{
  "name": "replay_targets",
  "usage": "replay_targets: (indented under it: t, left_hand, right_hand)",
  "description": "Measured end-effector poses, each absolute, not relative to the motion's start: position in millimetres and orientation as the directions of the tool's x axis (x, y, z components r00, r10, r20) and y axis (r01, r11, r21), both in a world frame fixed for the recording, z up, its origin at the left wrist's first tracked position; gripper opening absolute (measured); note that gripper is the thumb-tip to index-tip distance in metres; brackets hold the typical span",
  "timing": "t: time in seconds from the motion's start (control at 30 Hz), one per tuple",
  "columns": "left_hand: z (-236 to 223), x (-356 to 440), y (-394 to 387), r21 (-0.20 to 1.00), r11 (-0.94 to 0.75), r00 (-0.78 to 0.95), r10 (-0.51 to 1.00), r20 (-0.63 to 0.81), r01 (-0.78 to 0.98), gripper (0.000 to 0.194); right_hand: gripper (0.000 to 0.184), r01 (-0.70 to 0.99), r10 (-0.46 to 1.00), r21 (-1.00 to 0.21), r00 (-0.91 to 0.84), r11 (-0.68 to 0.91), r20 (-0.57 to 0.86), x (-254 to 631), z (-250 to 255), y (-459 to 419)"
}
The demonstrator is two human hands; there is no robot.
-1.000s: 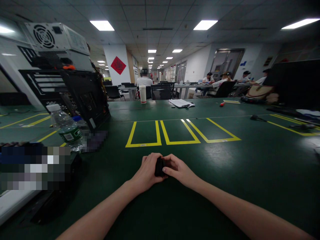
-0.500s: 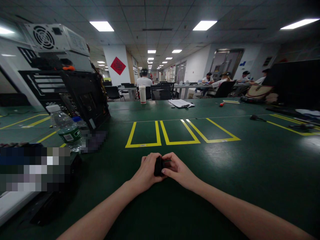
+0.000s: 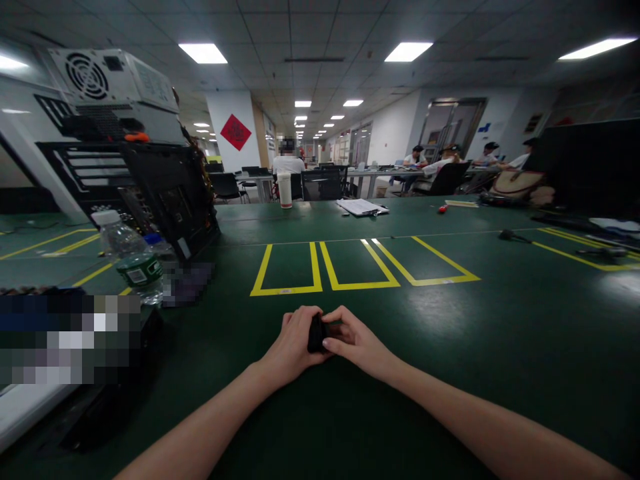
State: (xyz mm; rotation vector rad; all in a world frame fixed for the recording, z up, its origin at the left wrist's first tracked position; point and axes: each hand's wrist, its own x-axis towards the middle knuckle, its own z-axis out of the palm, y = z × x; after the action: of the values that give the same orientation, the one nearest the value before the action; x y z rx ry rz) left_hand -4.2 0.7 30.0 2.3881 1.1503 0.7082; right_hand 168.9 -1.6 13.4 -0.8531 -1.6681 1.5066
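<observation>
Between my two hands is a small black boxy object (image 3: 317, 335), mostly covered by my fingers, so its kind does not show. My left hand (image 3: 296, 339) wraps round its left side, fingers over the top and thumb along the near edge. From the right, my right hand (image 3: 354, 338) has its thumb and curled fingers against the other side of it. Both hands are low over the green tabletop (image 3: 240, 400), just in front of the yellow tape frames (image 3: 366, 285).
At left are a plastic water bottle (image 3: 133, 257) and an opened computer case (image 3: 170, 193) with a power supply (image 3: 115, 80) on top. Further back stand a paper cup (image 3: 285, 191) and a clipboard (image 3: 363, 207). Cables (image 3: 607, 255) lie at right. Several people sit beyond.
My right hand's fingers shift very slightly against the black object. My left hand and the object stay in the same place.
</observation>
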Motion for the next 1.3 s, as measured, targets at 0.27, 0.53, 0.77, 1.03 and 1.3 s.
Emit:
replay_targets:
  t: [0.27,0.53,0.77,1.03,1.3]
  left_hand:
    - [34,-5,-1,0.554,-0.571,0.535,0.808,0.248,0.606,0.048]
    - [31,-6,-1,0.550,-0.572,0.536,0.808,0.246,0.609,0.048]
    - [30,-5,-2,0.511,-0.611,0.549,0.785,0.288,0.605,0.048]
    - [27,-4,-3,0.492,-0.631,0.559,0.770,0.307,0.599,0.048]
    - [22,-10,-1,0.580,-0.634,0.568,0.756,0.324,0.512,0.068]
  right_hand:
    - [0.032,0.050,0.910,-0.992,-0.405,0.116,0.086,169,13,1]
    - [0.027,0.076,0.898,-0.996,-0.440,0.035,-0.002,166,16,4]
    - [0.030,0.069,0.902,-0.997,-0.430,-0.021,-0.049,162,17,7]
    - [0.039,0.042,0.899,-0.995,-0.427,-0.090,-0.099,161,20,-1]
    - [0.044,0.044,0.900,-0.997,-0.429,-0.070,-0.082,159,19,3]
